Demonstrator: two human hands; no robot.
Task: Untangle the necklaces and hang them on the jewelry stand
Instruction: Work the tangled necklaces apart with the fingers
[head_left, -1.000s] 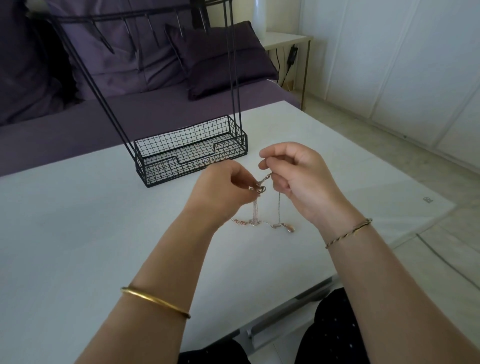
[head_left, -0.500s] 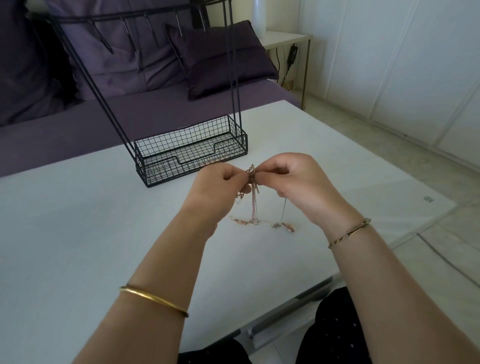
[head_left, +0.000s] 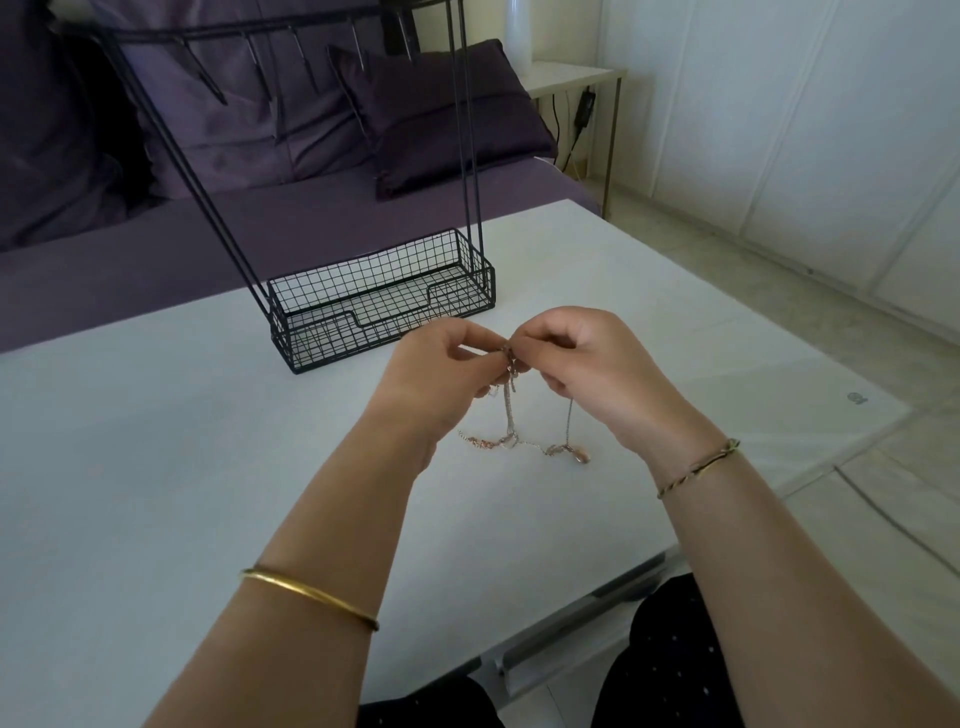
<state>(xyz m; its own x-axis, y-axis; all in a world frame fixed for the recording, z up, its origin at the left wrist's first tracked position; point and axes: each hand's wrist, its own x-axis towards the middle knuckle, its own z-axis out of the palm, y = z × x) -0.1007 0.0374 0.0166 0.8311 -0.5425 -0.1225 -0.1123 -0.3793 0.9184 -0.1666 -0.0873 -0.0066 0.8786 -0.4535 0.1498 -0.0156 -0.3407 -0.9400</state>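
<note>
Head view puts the necklaces (head_left: 510, 415) just right of centre on my screen: a tangled bunch of thin rose-gold and silver chains. I see the top of the tangle lifted off the white table (head_left: 156, 441) and pinched from both sides. The left hand (head_left: 441, 369) sits at 9 o'clock of the knot, thumb and curled fingertips grasping the chains. The right hand (head_left: 587, 364) sits at 3 o'clock, its fingers clenched around the same knot, so the two sets of fingertips almost meet. From the knot a cluster of strands hangs straight down toward 6 o'clock, and a single thin strand drops from under the right hand. The lower ends lie on the tabletop in a loose wavy line, with a small pendant (head_left: 582, 457) at its 3 o'clock end. I cannot tell how many chains are in the bunch. A plain gold bangle (head_left: 311, 597) rides on the left forearm, and a twisted bracelet (head_left: 698, 467) circles the right wrist. At 11 o'clock from the hands, near but not touching them, stands the black wire jewelry stand (head_left: 379, 306). Its mesh tray rests on the table, and slanted rods rise to a top bar with hooks (head_left: 306, 62). Beyond the table, at 12 o'clock, I see purple cushions (head_left: 441, 114) on a purple seat, and a small side table (head_left: 571, 78) at 1 o'clock.
</note>
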